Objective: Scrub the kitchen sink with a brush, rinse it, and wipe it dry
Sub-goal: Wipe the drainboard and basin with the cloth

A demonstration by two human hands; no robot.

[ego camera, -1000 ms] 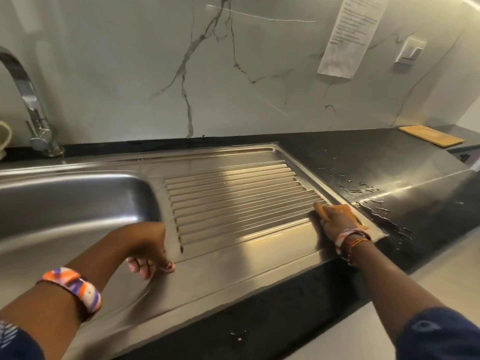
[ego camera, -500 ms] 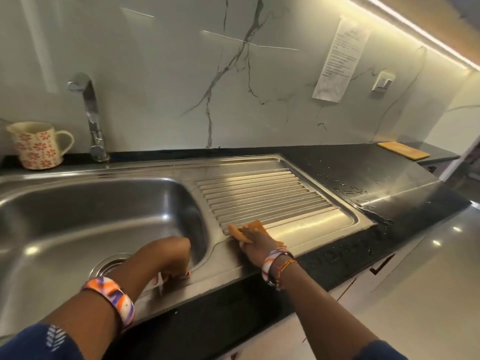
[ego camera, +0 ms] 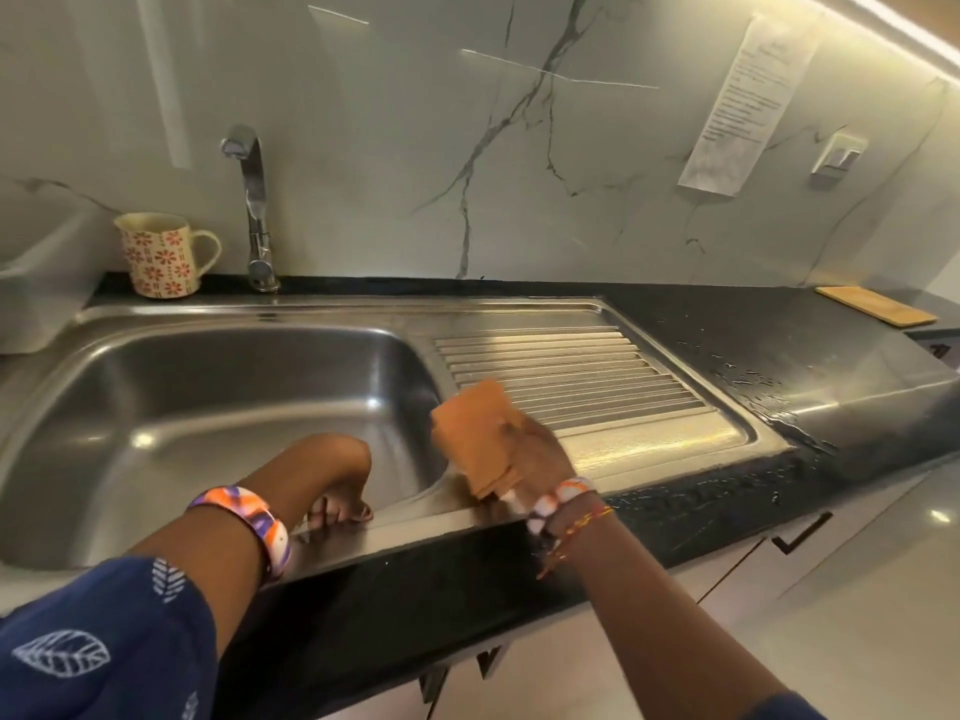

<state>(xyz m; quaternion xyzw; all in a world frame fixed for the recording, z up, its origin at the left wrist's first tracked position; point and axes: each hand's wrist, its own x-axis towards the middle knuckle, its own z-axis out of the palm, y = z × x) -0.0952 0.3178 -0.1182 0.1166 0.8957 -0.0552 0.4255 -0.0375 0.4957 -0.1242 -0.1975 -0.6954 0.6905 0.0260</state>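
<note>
A white marble-look wall [ego camera: 389, 122] with grey veins backs a black table [ego camera: 753, 345] wet with droplets along its right part. Set into the table is a stainless steel sink [ego camera: 208, 407], its basin at 9 o'clock and its ribbed drainboard [ego camera: 582, 376] at 3 o'clock of the view's centre. A chrome tap [ego camera: 254, 210] stands behind the basin at 11 o'clock, and a floral mug [ego camera: 161, 254] sits just left of it on the back ledge. A printed paper sheet [ego camera: 748, 101] and a wall switch [ego camera: 839, 155] hang at 2 o'clock; a wooden board [ego camera: 875, 305] lies on the table's far right end.

The right hand [ego camera: 535, 459] has its grip clamped on a folded orange-brown cloth [ego camera: 475, 433], holding it over the strip between basin and drainboard, near the sink's front rim; whether the cloth touches the steel cannot be told. The left hand [ego camera: 337, 485] rests on the front rim at 6 o'clock, fingers curled under, its grip together and holding nothing visible. A multicoloured band [ego camera: 249, 522] circles the left wrist, beaded bracelets [ego camera: 566, 504] the right.
</note>
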